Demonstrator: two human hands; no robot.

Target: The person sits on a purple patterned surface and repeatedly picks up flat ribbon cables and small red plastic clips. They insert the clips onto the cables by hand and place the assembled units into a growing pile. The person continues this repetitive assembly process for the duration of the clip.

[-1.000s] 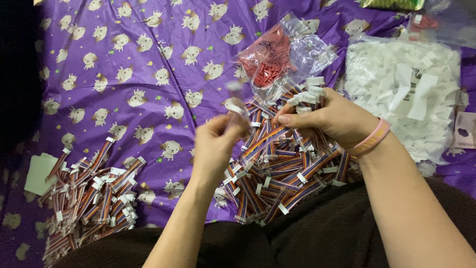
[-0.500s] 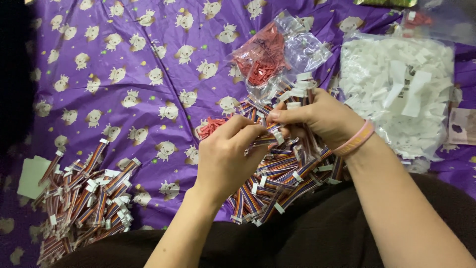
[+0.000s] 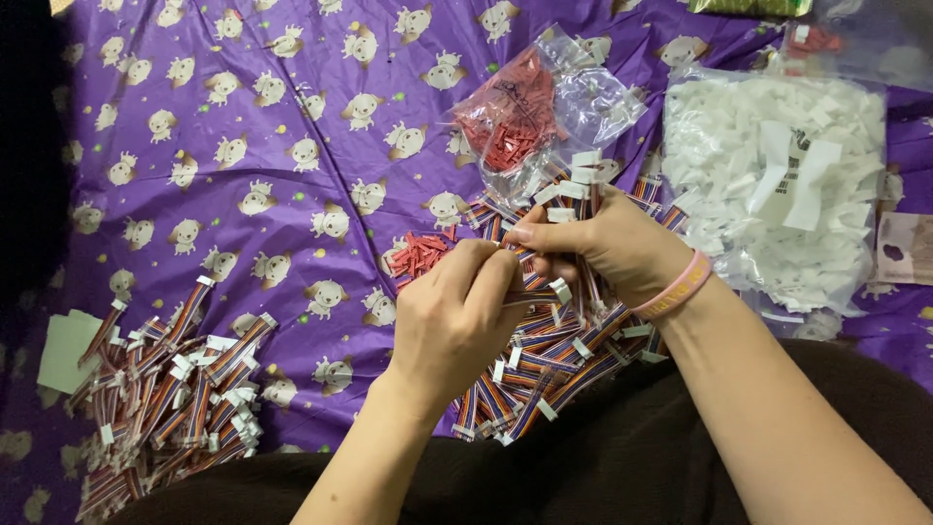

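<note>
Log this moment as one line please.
left hand: pinching wire lead | right hand: holding bundle of leads | under hands: lead pile | cloth: purple

Two bare forearms reach up from the bottom edge of the view and meet near the middle. The left hand [image 3: 457,326] shows its back to the camera, knuckles bent, its fingers [image 3: 491,272] curled forward and pinched together at the tips. The right hand [image 3: 607,243] comes in from the lower right on a longer slant, wrist slightly cocked (a pink band circles it), thumb stretched out to the left and lying along the top, the other fingers folded underneath. The fingertips of both hands touch, or nearly touch, at one small spot between them. Both forearms are uncovered as far as can be seen, elbows out of view.
</note>
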